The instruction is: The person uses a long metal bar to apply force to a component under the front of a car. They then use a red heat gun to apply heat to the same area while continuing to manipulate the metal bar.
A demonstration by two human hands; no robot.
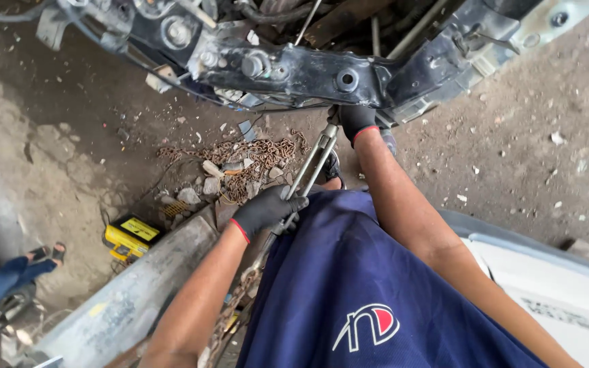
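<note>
Gripping long grey metal ratchet lever (311,165), angled up toward black car frame crossmember (294,71): gloved left hand (267,210) clenching lower shaft, gloved right hand (356,120) wrapping upper end. Rusty chain (236,310) hanging below.

- Two gloved hands: the left hand (267,210) and the right hand (356,121), both below the black car frame (308,75).
- One metal bar (311,165), running down from the frame.
- Two rusty chains: a heap of chain (253,157) under the frame, a hanging chain (230,313) further down.
- One yellow box (131,237), lower left of the frame.
- One sandalled foot (49,253), far left of it.
</note>
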